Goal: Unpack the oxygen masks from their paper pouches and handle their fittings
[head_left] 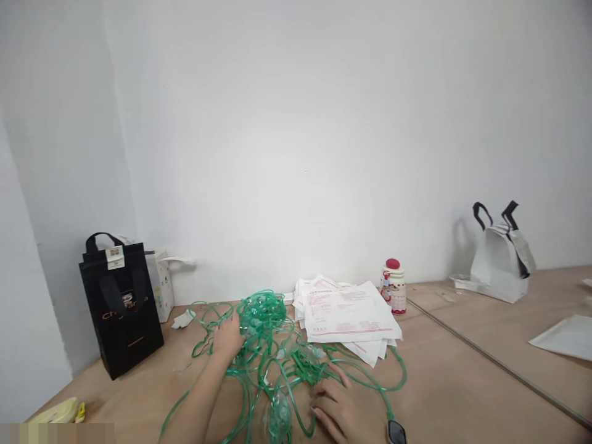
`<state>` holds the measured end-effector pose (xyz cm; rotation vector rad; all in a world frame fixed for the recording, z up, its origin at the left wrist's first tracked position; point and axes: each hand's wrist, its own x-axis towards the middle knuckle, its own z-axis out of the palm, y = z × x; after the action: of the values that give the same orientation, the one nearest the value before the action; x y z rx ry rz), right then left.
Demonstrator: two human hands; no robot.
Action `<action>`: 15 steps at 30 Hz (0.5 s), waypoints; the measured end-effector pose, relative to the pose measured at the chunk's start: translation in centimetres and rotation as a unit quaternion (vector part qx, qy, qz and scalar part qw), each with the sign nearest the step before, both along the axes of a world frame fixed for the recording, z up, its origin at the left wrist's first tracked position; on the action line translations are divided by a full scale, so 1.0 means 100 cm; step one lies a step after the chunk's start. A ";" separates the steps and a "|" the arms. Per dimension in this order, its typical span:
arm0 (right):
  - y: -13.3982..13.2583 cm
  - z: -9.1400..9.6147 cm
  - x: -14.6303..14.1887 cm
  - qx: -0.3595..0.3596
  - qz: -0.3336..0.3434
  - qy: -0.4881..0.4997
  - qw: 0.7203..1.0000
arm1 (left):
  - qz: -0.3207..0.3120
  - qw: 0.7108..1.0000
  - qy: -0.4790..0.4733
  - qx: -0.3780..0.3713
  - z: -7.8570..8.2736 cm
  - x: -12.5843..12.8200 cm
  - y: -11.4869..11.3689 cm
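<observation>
A tangle of clear green plastic tubing (268, 357) lies across the middle of the tabletop, with a bunched heap of green see-through pieces (263, 309) at its back. At the left side of that heap is my left hand (226, 336), its fingers curled into the tubing and partly hidden. My right hand (340, 401) rests at the right front of the tangle, fingers bent but apart, next to the loops. Between my forearms, nearer to me, lies a clear green mask-like cup (279, 416). A dark watch-like object (396, 431) shows by my right wrist.
White packaging sheets with red print (346, 311) are stacked behind the tubing. A bottle with a red lid (393, 288) stands beside them. At left is a black paper bag (121, 314); at far right, a white bag (499, 265). A seam (490, 357) crosses the table.
</observation>
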<state>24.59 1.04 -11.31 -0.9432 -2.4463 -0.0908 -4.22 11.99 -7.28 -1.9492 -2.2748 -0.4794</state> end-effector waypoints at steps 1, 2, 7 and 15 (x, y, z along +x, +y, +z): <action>0.001 -0.002 0.000 0.001 -0.001 0.005 1.000 | -0.007 1.000 0.009 0.027 0.006 0.000 -0.002; 0.001 -0.004 -0.001 0.002 0.001 0.009 1.000 | -0.015 0.998 0.015 0.055 0.013 -0.001 -0.004; 0.003 -0.012 -0.001 0.013 0.012 0.028 0.999 | -0.052 0.979 -0.009 0.196 0.055 -0.011 -0.016; -0.002 -0.003 -0.001 0.006 0.015 0.037 0.999 | 0.060 0.889 -0.263 0.370 0.112 -0.034 -0.026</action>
<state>24.44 0.83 -11.60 -0.8894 -2.3878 -0.0599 -7.64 9.38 3.96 -1.3718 -1.9527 -1.7252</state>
